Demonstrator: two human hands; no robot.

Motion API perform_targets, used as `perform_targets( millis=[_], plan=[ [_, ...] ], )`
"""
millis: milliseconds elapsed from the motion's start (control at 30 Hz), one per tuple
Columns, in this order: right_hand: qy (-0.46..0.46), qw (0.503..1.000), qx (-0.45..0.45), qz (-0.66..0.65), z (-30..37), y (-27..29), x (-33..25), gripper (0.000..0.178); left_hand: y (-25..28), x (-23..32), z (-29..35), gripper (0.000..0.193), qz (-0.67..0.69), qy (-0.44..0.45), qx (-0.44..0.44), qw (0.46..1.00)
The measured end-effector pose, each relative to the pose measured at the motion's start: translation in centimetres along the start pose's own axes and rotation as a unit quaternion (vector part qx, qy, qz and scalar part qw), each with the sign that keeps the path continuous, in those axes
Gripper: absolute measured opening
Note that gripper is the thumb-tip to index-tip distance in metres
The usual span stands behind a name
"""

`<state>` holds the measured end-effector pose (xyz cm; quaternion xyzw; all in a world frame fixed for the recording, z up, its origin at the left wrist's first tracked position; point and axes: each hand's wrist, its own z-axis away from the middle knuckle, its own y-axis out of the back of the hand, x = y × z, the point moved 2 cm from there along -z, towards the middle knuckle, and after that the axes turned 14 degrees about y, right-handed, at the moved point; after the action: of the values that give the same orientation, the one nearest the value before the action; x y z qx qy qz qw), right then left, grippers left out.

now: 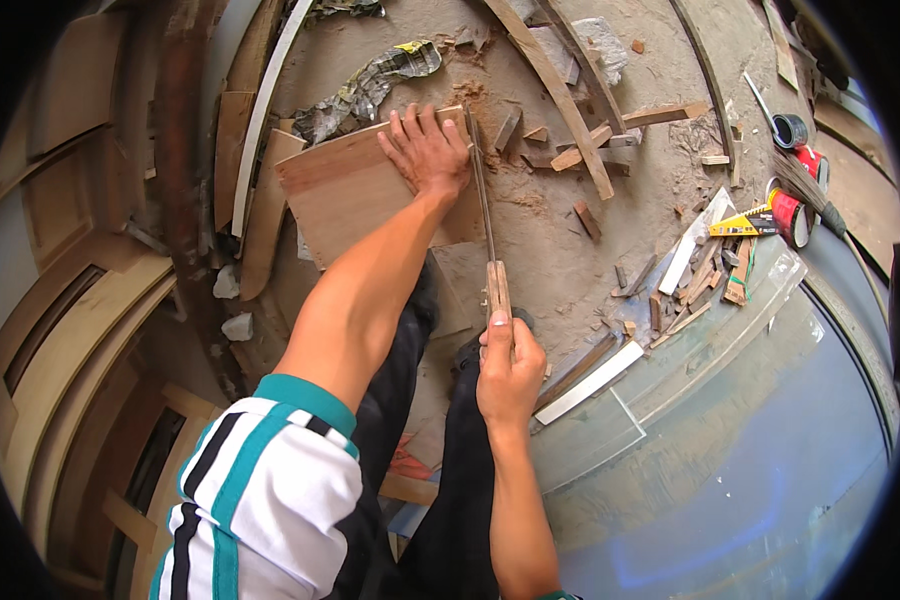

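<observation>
While my left hand point(425, 150) lies flat with fingers spread on the far right corner of the plywood board point(355, 190), pinning it to the dusty floor point(560, 230), my right hand point(508, 368) is wrapped tight around the wooden handle of a handsaw point(486, 220). Its thin blade runs away from me along the board's right edge, just beside my left hand. Wood offcuts point(580, 150) lie scattered near the blade, with tape rolls point(795, 175) well apart to the right.

Bright, even daylight; soft short shadows. Centre sharp. Heavy fisheye bending, black vignette at rim. Pale glare on glass sheet point(730, 440) lower right.
</observation>
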<state>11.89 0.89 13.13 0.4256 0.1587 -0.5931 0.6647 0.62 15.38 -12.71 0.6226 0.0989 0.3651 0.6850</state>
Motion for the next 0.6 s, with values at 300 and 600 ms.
perform_targets(
  millis=[300, 600],
  plan=[
    [0.027, 0.994, -0.038, 0.095, -3.9, 2.5, -4.7, 0.044, -1.3, 1.1, 0.0, 0.045, 0.019, 0.002, 0.015, 1.000],
    [0.022, 0.993, -0.065, 0.093, -5.1, 3.3, -6.5, 0.042, -0.9, 1.4, 0.1, 0.046, 0.014, 0.024, 0.008, 1.000]
  ],
)
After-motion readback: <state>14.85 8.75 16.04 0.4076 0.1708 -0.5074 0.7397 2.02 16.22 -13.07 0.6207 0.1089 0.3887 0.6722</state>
